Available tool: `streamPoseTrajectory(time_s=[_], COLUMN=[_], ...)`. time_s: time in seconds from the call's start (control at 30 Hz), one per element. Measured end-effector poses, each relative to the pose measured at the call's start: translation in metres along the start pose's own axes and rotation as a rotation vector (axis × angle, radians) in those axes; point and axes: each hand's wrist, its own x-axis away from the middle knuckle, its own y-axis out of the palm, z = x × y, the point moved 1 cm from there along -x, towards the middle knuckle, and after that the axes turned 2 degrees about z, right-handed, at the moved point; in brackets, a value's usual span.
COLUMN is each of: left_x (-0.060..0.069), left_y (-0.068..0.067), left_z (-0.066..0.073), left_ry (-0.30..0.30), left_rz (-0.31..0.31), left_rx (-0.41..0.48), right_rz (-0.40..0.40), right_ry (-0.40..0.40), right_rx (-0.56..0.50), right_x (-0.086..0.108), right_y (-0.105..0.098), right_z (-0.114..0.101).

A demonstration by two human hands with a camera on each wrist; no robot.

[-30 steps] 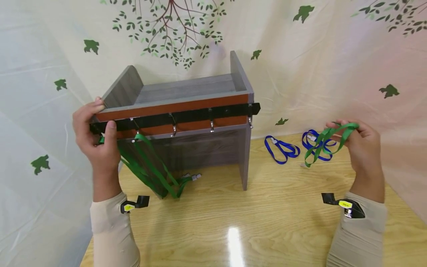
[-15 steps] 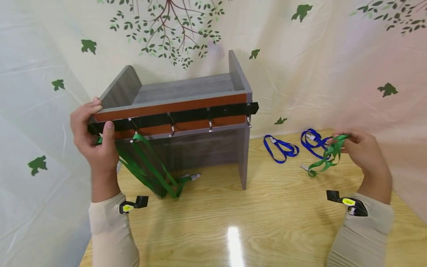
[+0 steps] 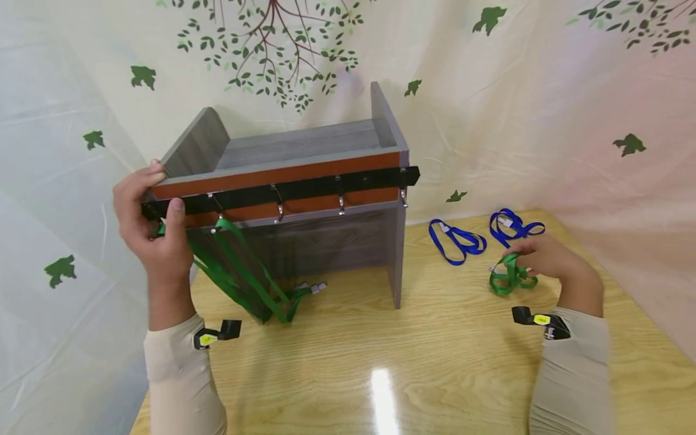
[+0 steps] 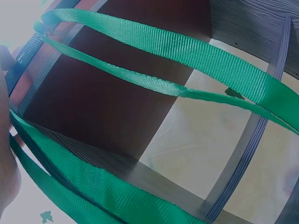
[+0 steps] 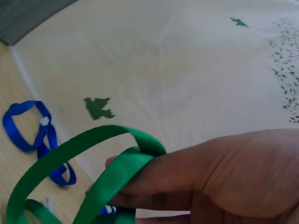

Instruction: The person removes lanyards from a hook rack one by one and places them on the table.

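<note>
Strap point(image 5: 117, 172), green and looped, sits pinched by my right hand point(image 3: 560, 263), right of the shelf point(image 3: 315, 139). My left hand point(image 3: 136, 217) grips the shelf's left end; the hook bar point(image 3: 310, 187) runs left to right, right end nearer the strap.

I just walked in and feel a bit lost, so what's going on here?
A person's left hand grips the left end of a grey shelf with a black hook rail across its front. Green lanyards hang near that end; the three hooks farther right hold nothing. The right hand holds a loose green lanyard low by the table, near two blue lanyards.
</note>
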Motion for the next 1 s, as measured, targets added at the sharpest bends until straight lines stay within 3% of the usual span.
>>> streamPoseTrajectory(time_s=[0.27,0.47,1.0], left_x=[0.001,0.0,-0.001], left_y=[0.0,0.0,0.001], left_z=[-0.001,-0.001,0.0], left_ry=[0.005,0.005,0.003], left_rz=[0.008,0.009,0.009], left_rx=[0.008,0.012,0.009], right_rz=[-0.114,-0.159,-0.242], right_ry=[0.18,0.242,0.16], right_rx=[0.009,-0.015,-0.017], right_x=[-0.012,-0.018,-0.037], right_y=[0.012,0.023,0.045], right_z=[0.011,0.009,-0.014])
